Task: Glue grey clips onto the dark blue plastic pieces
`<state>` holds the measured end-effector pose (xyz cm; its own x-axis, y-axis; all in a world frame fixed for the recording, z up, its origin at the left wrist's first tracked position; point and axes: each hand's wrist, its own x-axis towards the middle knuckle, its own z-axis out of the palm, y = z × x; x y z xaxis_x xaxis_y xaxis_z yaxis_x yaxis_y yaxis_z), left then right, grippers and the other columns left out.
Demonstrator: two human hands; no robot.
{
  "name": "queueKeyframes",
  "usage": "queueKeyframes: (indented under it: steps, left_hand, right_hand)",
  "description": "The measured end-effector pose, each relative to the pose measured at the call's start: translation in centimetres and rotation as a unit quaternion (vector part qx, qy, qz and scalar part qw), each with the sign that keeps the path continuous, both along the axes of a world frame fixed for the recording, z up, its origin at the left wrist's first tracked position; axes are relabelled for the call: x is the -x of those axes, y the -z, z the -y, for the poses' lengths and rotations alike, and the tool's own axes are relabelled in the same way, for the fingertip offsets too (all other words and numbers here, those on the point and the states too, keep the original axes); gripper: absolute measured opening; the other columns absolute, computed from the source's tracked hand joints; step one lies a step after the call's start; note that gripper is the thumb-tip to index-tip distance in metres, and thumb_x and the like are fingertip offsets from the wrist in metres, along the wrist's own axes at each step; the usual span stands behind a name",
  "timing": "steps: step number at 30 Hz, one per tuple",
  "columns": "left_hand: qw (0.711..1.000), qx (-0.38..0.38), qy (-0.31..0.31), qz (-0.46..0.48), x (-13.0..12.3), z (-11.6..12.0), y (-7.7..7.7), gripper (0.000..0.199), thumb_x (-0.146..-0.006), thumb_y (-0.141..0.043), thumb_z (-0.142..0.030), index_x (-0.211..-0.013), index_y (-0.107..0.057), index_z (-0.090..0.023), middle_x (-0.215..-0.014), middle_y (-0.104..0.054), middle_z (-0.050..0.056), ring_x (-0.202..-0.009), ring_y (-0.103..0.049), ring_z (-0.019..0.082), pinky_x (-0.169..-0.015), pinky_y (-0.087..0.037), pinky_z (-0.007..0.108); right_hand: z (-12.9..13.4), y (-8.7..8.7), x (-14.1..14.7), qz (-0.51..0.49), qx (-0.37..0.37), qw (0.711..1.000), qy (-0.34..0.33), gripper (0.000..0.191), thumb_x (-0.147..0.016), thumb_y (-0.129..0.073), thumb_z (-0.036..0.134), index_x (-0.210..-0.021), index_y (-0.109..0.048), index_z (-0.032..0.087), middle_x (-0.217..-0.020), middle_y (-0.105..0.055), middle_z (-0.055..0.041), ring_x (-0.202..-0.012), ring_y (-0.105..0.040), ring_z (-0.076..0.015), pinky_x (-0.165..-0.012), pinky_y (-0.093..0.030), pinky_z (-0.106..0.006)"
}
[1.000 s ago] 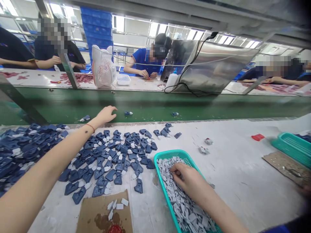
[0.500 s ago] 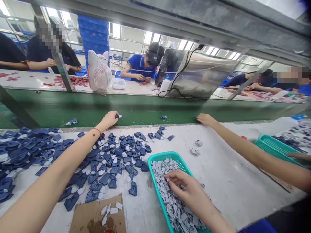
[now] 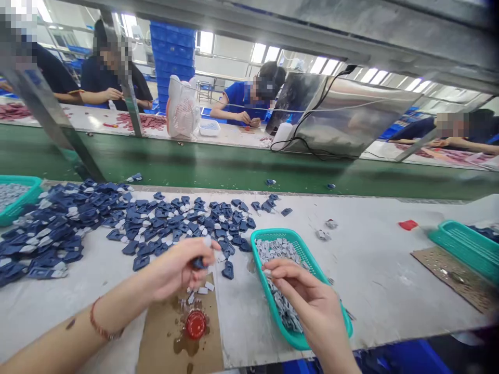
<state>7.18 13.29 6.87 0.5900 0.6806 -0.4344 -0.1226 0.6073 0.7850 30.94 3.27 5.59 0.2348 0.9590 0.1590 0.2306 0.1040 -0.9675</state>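
Observation:
My left hand (image 3: 185, 267) is closed around a dark blue part (image 3: 199, 263) with a pale tip, above the near edge of a pile of blue parts (image 3: 167, 218). My right hand (image 3: 302, 291) is over the green basket (image 3: 319, 270) of small grey pieces (image 3: 278, 249), thumb and fingers pinched on a small light grey piece (image 3: 267, 272). Below my left hand lies a cardboard sheet (image 3: 156, 337) with a red cap (image 3: 196, 324), wet stains and several loose pale pieces (image 3: 202, 290).
Beyond the white table runs a green conveyor (image 3: 218, 171) with a few blue parts on it. People work across it. A second green basket (image 3: 463, 249), a cardboard piece (image 3: 448, 275) and a red item (image 3: 408, 225) are at the right. Another basket (image 3: 23, 202) stands far left.
My left hand has drawn back from the conveyor's edge with a blue part. My right hand stays over the basket. The other person's arm at the right has left the view, and the camera view has shifted.

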Motion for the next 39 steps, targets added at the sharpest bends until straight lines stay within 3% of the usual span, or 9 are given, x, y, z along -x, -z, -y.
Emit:
queueKeyframes:
  steps: [4, 9, 15, 18, 21, 24, 30, 34, 39]
  left_hand:
    - [0.991, 0.095, 0.044, 0.08, 0.2, 5.5, 0.7, 0.034, -0.076, -0.076, -0.043, -0.09, -0.064, -0.015, -0.059, -0.041, -0.009, -0.039, -0.03, 0.002, -0.034, -0.025, 0.014]
    - [0.992, 0.098, 0.004, 0.079, 1.3, 8.5, 1.9, 0.042, -0.068, -0.084, -0.049, -0.076, -0.057, -0.018, -0.052, -0.037, -0.011, -0.038, -0.024, 0.002, -0.033, -0.021, 0.015]
    - [0.994, -0.007, -0.106, -0.023, 2.2, 10.7, 4.1, 0.044, -0.072, -0.077, -0.057, -0.084, -0.066, -0.016, -0.043, -0.039, -0.009, -0.036, -0.024, 0.005, -0.036, -0.021, 0.018]
    - [0.984, -0.063, -0.146, -0.074, 2.3, 11.6, 4.7, 0.04, -0.074, -0.075, -0.055, -0.083, -0.07, -0.016, -0.057, -0.054, -0.003, -0.043, -0.037, 0.007, -0.042, -0.03, 0.021]
    - [0.969, -0.122, -0.184, -0.113, 2.4, 12.3, 4.8, 0.03, -0.076, -0.075, -0.048, -0.079, -0.072, -0.018, -0.074, -0.067, 0.004, -0.066, -0.056, 0.015, -0.061, -0.045, 0.025]
    - [0.968, -0.122, -0.186, -0.12, 2.7, 12.7, 4.9, 0.028, -0.077, -0.074, -0.046, -0.08, -0.073, -0.018, -0.08, -0.069, 0.005, -0.077, -0.06, 0.019, -0.073, -0.049, 0.028]
    - [0.978, -0.018, -0.209, -0.012, 4.9, 12.9, 5.9, 0.054, -0.082, -0.067, -0.048, -0.129, -0.064, -0.022, -0.096, -0.065, 0.005, -0.079, -0.06, 0.019, -0.074, -0.054, 0.032]
    - [0.974, -0.016, -0.225, 0.014, 6.3, 13.0, 6.5, 0.047, -0.084, -0.067, -0.047, -0.125, -0.068, -0.023, -0.108, -0.068, 0.007, -0.097, -0.067, 0.023, -0.091, -0.055, 0.037]
    - [0.977, -0.029, -0.209, -0.025, 6.8, 12.9, 6.6, 0.032, -0.078, -0.078, -0.043, -0.1, -0.076, -0.02, -0.105, -0.076, 0.008, -0.1, -0.071, 0.025, -0.092, -0.056, 0.035]
  right_hand:
    - [1.2, -0.2, 4.3, 0.011, -0.039, 0.996, -0.077, 0.02, -0.089, -0.07, 0.041, -0.077, -0.077, 0.028, -0.098, -0.072, -0.0091, -0.099, -0.067, -0.0252, -0.087, -0.057, -0.038]
    - [2.0, 0.6, 7.2, 0.023, -0.033, 0.988, -0.15, 0.015, -0.091, -0.069, 0.031, -0.079, -0.078, 0.03, -0.1, -0.071, -0.0063, -0.101, -0.066, -0.0228, -0.091, -0.054, -0.035]
    - [3.3, 2.1, 9.8, -0.091, 0.062, 0.991, -0.077, 0.012, -0.085, -0.075, 0.036, -0.091, -0.078, 0.026, -0.093, -0.073, -0.0064, -0.088, -0.069, -0.0227, -0.078, -0.058, -0.031]
    - [3.8, 2.5, 11.1, -0.078, 0.074, 0.993, -0.051, 0.011, -0.084, -0.075, 0.034, -0.079, -0.078, 0.025, -0.086, -0.072, -0.0052, -0.084, -0.068, -0.0213, -0.073, -0.057, -0.028]
    - [4.3, 2.6, 12.1, -0.074, 0.089, 0.993, -0.018, 0.012, -0.082, -0.077, 0.035, -0.076, -0.077, 0.024, -0.082, -0.072, -0.0051, -0.081, -0.068, -0.0215, -0.072, -0.057, -0.028]
    - [4.6, 2.7, 12.5, -0.103, 0.129, 0.986, -0.004, 0.018, -0.079, -0.079, 0.04, -0.077, -0.076, 0.023, -0.081, -0.073, -0.0048, -0.078, -0.068, -0.0218, -0.073, -0.057, -0.03]
    - [3.8, 3.7, 11.1, -0.083, 0.227, 0.97, -0.008, 0.032, -0.073, -0.08, 0.052, -0.077, -0.074, 0.02, -0.076, -0.076, -0.0044, -0.072, -0.068, -0.0217, -0.069, -0.053, -0.03]
    - [2.9, 4.5, 10.9, -0.065, 0.249, 0.966, -0.006, 0.038, -0.069, -0.081, 0.055, -0.07, -0.073, 0.018, -0.067, -0.073, -0.0041, -0.065, -0.065, -0.0206, -0.064, -0.049, -0.03]
    - [2.8, 4.5, 11.5, -0.067, 0.257, 0.964, -0.009, 0.031, -0.072, -0.08, 0.049, -0.067, -0.072, 0.019, -0.064, -0.072, -0.0025, -0.063, -0.064, -0.0196, -0.066, -0.048, -0.03]
